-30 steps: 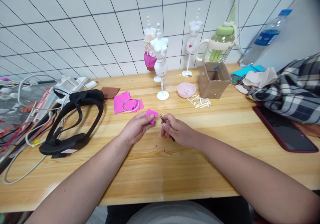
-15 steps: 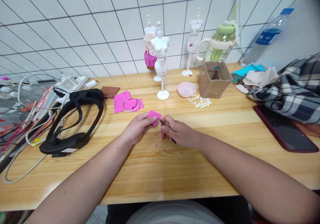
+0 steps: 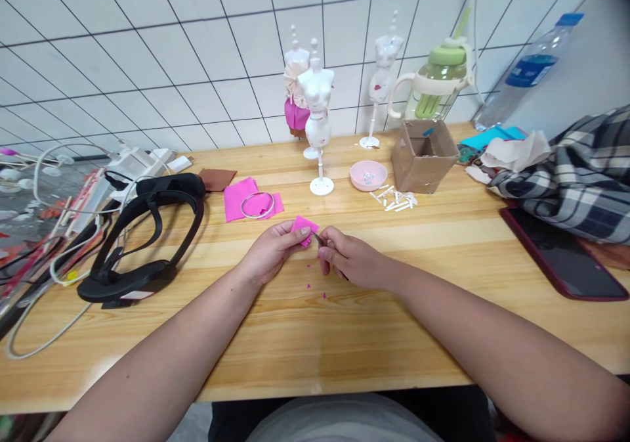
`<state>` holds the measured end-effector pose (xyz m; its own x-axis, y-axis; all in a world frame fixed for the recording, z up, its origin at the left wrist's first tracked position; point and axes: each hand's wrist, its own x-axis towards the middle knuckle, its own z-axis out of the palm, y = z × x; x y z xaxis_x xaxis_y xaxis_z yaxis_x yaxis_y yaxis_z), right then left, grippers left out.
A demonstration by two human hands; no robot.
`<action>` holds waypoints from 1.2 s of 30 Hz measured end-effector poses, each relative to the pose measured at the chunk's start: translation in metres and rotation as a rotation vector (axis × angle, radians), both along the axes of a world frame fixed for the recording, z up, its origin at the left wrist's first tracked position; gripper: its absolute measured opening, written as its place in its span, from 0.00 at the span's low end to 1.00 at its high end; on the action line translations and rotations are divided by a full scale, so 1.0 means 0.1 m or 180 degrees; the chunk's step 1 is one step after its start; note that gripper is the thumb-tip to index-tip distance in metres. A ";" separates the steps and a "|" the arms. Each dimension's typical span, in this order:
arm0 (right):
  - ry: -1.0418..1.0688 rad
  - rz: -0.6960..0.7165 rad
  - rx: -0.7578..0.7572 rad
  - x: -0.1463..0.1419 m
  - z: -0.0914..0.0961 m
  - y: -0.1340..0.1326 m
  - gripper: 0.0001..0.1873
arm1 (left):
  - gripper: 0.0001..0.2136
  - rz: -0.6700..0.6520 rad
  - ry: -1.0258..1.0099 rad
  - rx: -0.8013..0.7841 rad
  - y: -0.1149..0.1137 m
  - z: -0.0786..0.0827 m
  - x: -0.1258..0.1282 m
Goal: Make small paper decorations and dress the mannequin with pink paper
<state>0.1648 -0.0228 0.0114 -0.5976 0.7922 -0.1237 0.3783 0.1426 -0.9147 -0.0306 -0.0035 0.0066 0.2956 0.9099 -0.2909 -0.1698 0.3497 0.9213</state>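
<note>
My left hand (image 3: 272, 250) pinches a small piece of bright pink crepe paper or cloth (image 3: 306, 224) between thumb and fingers. Closed round a slim dark pointed tool (image 3: 318, 239), my right hand (image 3: 348, 255) brings its tip to the right edge of the pink piece. Whether the tool is tweezers or small snips I cannot tell, since the fingers cover most of it. Just below the hands, a few tiny pink scraps (image 3: 323, 295) lie on the wooden table (image 3: 305, 350). A larger pink sheet (image 3: 239, 200) with a metal ring (image 3: 257, 216) on it lies farther back.
White miniature dress forms (image 3: 321, 187) stand along the tiled wall. Right of them are a pink dish (image 3: 369, 185), white strips (image 3: 403, 205), a cardboard box (image 3: 426, 173) and a jug (image 3: 440, 104). A black headset (image 3: 140, 281) with cables sits left, a phone (image 3: 561, 251) right.
Both hands keep their hold on the pink piece and the tool, which have hardly moved. The camera view has shifted very slightly.
</note>
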 end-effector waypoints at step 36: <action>-0.0353 0.0006 -0.0188 0.17 0.09 0.13 0.13 | 0.11 -0.0639 0.0514 0.0256 0.03 -0.05 -0.06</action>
<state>0.1815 -0.0101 0.0202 -0.5790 0.7806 -0.2355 0.4775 0.0905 -0.8740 -0.0370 -0.0003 0.0011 0.4282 0.8599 -0.2780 0.0471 0.2859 0.9571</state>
